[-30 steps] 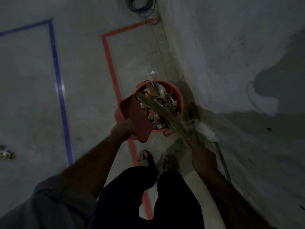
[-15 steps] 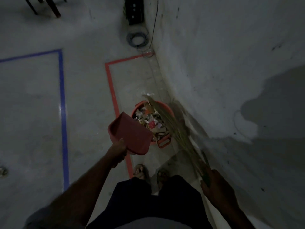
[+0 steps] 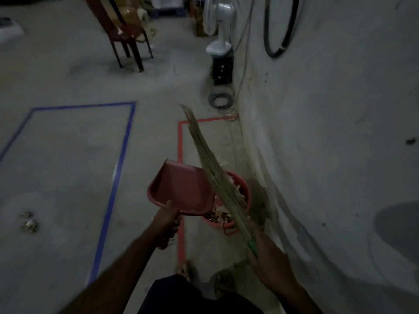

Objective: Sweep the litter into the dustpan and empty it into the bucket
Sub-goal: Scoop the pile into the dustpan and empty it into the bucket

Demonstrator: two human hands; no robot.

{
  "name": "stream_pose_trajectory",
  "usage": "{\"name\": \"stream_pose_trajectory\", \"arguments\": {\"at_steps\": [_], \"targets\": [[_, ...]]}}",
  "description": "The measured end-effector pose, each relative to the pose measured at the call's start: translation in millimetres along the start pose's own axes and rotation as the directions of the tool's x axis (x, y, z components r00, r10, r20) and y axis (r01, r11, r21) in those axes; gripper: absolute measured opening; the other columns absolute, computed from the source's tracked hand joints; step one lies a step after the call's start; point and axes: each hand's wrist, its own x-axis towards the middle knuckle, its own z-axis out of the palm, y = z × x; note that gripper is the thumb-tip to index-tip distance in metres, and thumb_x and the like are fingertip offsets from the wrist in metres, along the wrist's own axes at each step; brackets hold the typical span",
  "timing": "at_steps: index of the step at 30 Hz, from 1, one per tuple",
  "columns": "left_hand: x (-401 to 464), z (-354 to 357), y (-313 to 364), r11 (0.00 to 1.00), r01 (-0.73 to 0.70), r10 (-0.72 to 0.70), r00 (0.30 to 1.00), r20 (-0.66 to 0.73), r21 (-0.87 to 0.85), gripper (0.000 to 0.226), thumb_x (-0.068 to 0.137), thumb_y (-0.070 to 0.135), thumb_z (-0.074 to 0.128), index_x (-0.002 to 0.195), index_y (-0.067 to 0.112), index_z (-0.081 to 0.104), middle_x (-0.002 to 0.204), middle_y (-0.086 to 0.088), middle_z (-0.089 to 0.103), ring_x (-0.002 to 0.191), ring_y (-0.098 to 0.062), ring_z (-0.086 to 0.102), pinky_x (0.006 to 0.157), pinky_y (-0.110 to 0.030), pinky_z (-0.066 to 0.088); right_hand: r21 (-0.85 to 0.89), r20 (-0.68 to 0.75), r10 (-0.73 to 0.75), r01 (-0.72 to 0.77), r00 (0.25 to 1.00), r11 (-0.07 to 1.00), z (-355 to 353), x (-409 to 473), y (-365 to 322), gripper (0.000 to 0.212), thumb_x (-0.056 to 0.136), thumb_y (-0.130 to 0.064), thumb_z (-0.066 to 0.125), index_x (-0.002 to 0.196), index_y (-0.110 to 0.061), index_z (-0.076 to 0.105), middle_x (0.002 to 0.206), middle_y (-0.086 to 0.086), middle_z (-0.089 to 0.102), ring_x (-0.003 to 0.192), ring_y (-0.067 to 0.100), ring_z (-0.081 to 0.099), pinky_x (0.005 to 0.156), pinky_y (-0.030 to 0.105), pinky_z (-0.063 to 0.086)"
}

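The left hand (image 3: 166, 223) has its grip wrapped round the handle of the red dustpan (image 3: 183, 189), fingers curled underneath, and holds the pan up off the floor just to the left of the bucket, its open mouth pointing away from the person. The pan's inside looks bare, though the light is too dim to be sure. The right hand (image 3: 269, 264) is clenched round the green handle end of the straw broom (image 3: 210, 168), which slants up and away to the left, its bristles crossing above the dustpan's right edge and over the bucket. The red bucket (image 3: 243, 189) stands on the floor close to the wall, partly hidden behind pan and broom; what shows of its inside is heaped with mixed litter (image 3: 221, 215). It sits within a rectangle of red tape (image 3: 180, 141) on the concrete floor. A blue tape outline (image 3: 123, 141) lies to the left, and a few scraps (image 3: 28, 223) rest on the floor further left of it, well apart from the bucket. Two sandalled feet (image 3: 204, 275) show below. Further back stand a red chair (image 3: 124, 35), a white fan (image 3: 221, 26) on a dark box, and a coil of cable (image 3: 221, 100) by the wall
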Motion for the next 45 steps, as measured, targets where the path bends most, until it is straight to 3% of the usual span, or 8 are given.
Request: {"name": "stream_pose_trajectory", "arguments": {"at_steps": [5,12,15,18,24,28,39,45], "targets": [[-28,-44,-1,0.983,-0.039,0.017,0.992,-0.122,-0.182,0.06,0.105,0.053,0.027,0.072,0.009,0.05,0.047,0.001,0.038,0.034,-0.008,0.028,0.039,-0.014,0.02,-0.076,-0.002,-0.184,0.183,0.983,0.98,10,19,-35,0.083,0.089,-0.043,0.053,0.152,-0.055,0.001,0.132,0.0,0.062,0.109,0.02,0.065,0.082,0.036,0.055],[-58,-142,-29,0.942,-0.101,0.007,0.96,-0.28,-0.321,0.06,0.106,0.052,0.025,0.074,0.007,0.051,0.048,0.001,0.039,0.034,-0.009,0.029,0.04,-0.016,0.022,-0.184,0.15,-0.373,0.396,0.916,0.899,46,56,-121,0.073,0.1,-0.052,0.044,0.159,-0.038,0.004,0.133,0.006,0.059,0.1,0.024,0.066,0.078,0.041,0.057],[-71,-196,-46,0.926,-0.103,-0.025,0.942,-0.334,-0.362,0.061,0.105,0.053,0.025,0.073,0.007,0.051,0.048,0.0,0.039,0.035,-0.011,0.029,0.044,-0.018,0.021,-0.244,0.145,-0.472,0.494,0.87,0.835,81,58,-166,0.068,0.099,-0.058,0.036,0.158,-0.033,0.015,0.121,0.009,0.064,0.088,0.028,0.066,0.068,0.043,0.057],[-85,-259,-70,0.908,-0.125,-0.044,0.921,-0.387,-0.401,0.061,0.105,0.053,0.025,0.072,0.008,0.051,0.05,-0.001,0.038,0.035,-0.011,0.028,0.043,-0.017,0.02,-0.257,0.194,-0.52,0.555,0.831,0.791,121,51,-220,0.069,0.097,-0.063,0.025,0.157,-0.034,0.007,0.105,0.007,0.064,0.074,0.024,0.063,0.059,0.04,0.055],[-110,-380,-120,0.87,-0.149,-0.092,0.887,-0.453,-0.47,0.065,0.106,0.052,0.025,0.073,0.005,0.055,0.044,0.001,0.037,0.034,-0.011,0.028,0.045,-0.019,0.021,-0.234,0.206,-0.587,0.622,0.783,0.747,200,35,-329,0.073,0.094,-0.069,0.014,0.159,-0.035,0.007,0.101,0.003,0.059,0.068,0.023,0.061,0.056,0.041,0.054],[-118,-446,-142,0.835,-0.163,-0.147,0.854,-0.499,-0.525,0.065,0.105,0.053,0.025,0.075,0.005,0.056,0.045,0.001,0.04,0.034,-0.012,0.032,0.044,-0.02,0.023,-0.225,0.22,-0.639,0.676,0.737,0.702,242,28,-384,0.069,0.1,-0.05,0.044,0.159,-0.027,0.015,0.094,0.001,0.053,0.055,0.016,0.051,0.045,0.036,0.047],[-105,-574,-172,0.725,-0.199,-0.257,0.81,-0.527,-0.66,0.061,0.107,0.05,0.024,0.076,0.006,0.054,0.044,0.002,0.04,0.033,-0.01,0.033,0.038,-0.016,0.025,-0.144,0.364,-0.673,0.753,0.644,0.642,330,68,-510,0.067,0.1,-0.044,0.05,0.158,-0.027,0.021,0.089,-0.003,0.052,0.058,0.014,0.051,0.049,0.033,0.046],[-59,-652,-179,0.695,-0.143,-0.381,0.758,-0.53,-0.705,0.061,0.106,0.05,0.025,0.076,0.006,0.054,0.044,0.001,0.04,0.033,-0.01,0.033,0.038,-0.015,0.024,-0.125,0.464,-0.629,0.749,0.624,0.65,402,125,-575,0.068,0.103,-0.046,0.041,0.159,-0.031,0.007,0.113,0.001,0.053,0.076,0.015,0.053,0.062,0.03,0.041]]}}
